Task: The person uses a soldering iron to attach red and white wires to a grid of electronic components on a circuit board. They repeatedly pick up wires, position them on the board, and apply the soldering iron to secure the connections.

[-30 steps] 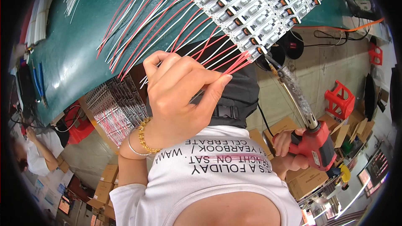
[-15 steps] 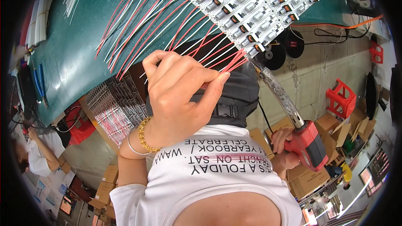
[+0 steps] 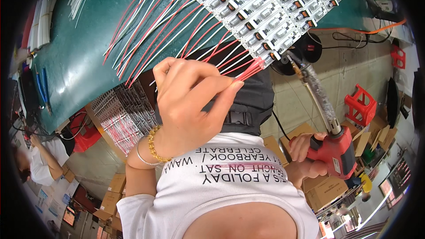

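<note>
A white panel of small circuit boards (image 3: 265, 15) lies at the top of the view, its near corner jutting past the table edge. Red and white wires (image 3: 155, 31) trail from its left side. My left hand (image 3: 190, 99) pinches a few red wires (image 3: 249, 72) between thumb and forefinger, beside that near corner. Their far ends meet the last board there. In my right hand (image 3: 305, 157) is a red-handled soldering gun (image 3: 338, 152), its long, worn barrel slanting up to the left. The gun's tip is near the panel's right edge; contact cannot be made out.
A green tabletop (image 3: 84, 66) stretches to the left, with blue-handled tools (image 3: 42, 86) on it. Below its edge sits a box of wired boards (image 3: 124, 110). Red stools (image 3: 361, 105) and cardboard boxes (image 3: 327, 190) stand on the floor. Another person (image 3: 46, 159) sits at far left.
The soldering gun has shifted right, its tip away from the wires at the near corner. The panel and my left hand have moved slightly towards me; the pinch on the wires stays.
</note>
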`<action>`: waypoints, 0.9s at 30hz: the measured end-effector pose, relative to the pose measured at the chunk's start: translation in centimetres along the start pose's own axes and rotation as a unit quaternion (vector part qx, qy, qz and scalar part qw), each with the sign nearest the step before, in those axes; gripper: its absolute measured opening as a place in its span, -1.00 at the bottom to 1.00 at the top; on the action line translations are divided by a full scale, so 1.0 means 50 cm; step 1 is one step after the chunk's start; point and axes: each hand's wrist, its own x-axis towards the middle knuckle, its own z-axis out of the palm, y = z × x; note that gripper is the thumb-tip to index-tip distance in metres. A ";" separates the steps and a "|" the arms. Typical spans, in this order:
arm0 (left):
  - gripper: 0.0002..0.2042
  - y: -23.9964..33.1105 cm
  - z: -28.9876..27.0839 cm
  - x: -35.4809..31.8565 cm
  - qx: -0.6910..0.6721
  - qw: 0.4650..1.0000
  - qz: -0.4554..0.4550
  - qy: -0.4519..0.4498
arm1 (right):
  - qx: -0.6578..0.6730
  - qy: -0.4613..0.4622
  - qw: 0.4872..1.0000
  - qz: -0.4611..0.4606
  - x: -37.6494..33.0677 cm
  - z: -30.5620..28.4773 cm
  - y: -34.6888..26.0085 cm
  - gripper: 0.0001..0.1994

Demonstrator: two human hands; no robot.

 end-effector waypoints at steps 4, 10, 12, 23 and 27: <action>-0.85 -0.013 -0.058 0.014 0.012 1.000 0.006 0.018 | -0.026 0.029 0.997 -0.061 0.060 0.022 -0.011 -0.06; -0.93 -0.042 -0.144 0.138 -0.042 0.983 -0.168 0.068 | -0.150 0.069 0.979 -0.117 0.191 0.051 -0.042 -0.11; -0.95 -0.081 -0.157 0.197 -0.038 0.989 -0.141 0.020 | -0.155 0.017 0.981 -0.113 0.241 0.048 -0.054 -0.05; -0.85 -0.167 -0.066 0.291 0.022 0.997 -0.076 -0.016 | -0.249 0.147 0.957 0.020 0.342 0.151 -0.022 -0.03; -0.87 -0.168 -0.062 0.281 0.031 0.996 -0.079 -0.018 | -0.228 0.105 0.966 0.067 0.347 0.151 -0.024 -0.04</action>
